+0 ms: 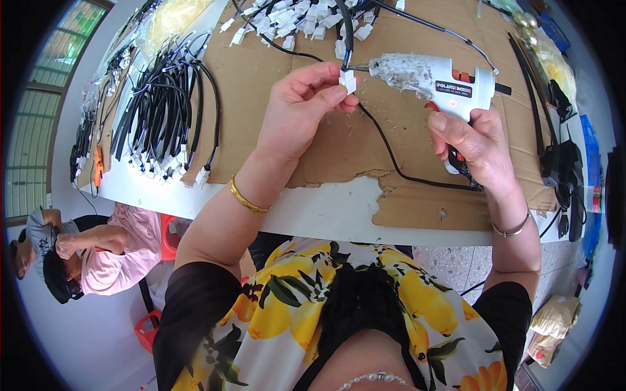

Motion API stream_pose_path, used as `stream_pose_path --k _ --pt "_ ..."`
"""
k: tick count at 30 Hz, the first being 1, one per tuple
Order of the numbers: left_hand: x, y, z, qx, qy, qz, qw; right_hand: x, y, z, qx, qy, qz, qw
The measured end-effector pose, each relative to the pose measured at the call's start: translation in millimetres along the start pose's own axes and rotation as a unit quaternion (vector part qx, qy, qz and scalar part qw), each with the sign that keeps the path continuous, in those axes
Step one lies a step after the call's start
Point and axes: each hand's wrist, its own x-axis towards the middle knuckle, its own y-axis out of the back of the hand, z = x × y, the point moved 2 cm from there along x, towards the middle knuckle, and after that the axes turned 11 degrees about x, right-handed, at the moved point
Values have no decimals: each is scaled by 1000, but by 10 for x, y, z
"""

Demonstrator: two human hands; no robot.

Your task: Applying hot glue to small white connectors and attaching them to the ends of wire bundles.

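Observation:
Between the thumb and fingers of my left hand [312, 104] is a white plastic connector [347, 81] on the end of a black-sleeved cable [348, 39]. My right hand [473, 143] is wrapped round the handle of a white hot glue gun [433, 81] with a red trigger. Clear strands of dried glue cover the gun's front. Its nozzle points left and meets the wires just above the connector; whether it touches them I cannot tell. A black glue stick [502, 88] pokes out of the gun's rear, and its power cord [417, 178] curves over the cardboard.
Torn cardboard [443, 208] covers the white table [306, 212]. A bundle of black cables [163, 98] lies left, a heap of white connectors [287, 19] at the far side. Black adapters [562, 176] sit at the right edge. Two people [98, 254] are at the left.

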Motion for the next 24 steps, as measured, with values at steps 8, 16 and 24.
stream_pose_path --k 8,16,24 --pt "-2 16 -19 41 -33 10 999 7 -9 43 12 0 -9 1000" --pt "-11 -19 37 104 -54 36 993 -11 5 29 10 6 -12 1000" --pt "-8 -27 37 126 -96 62 985 -32 21 30 6 20 -18 1000"
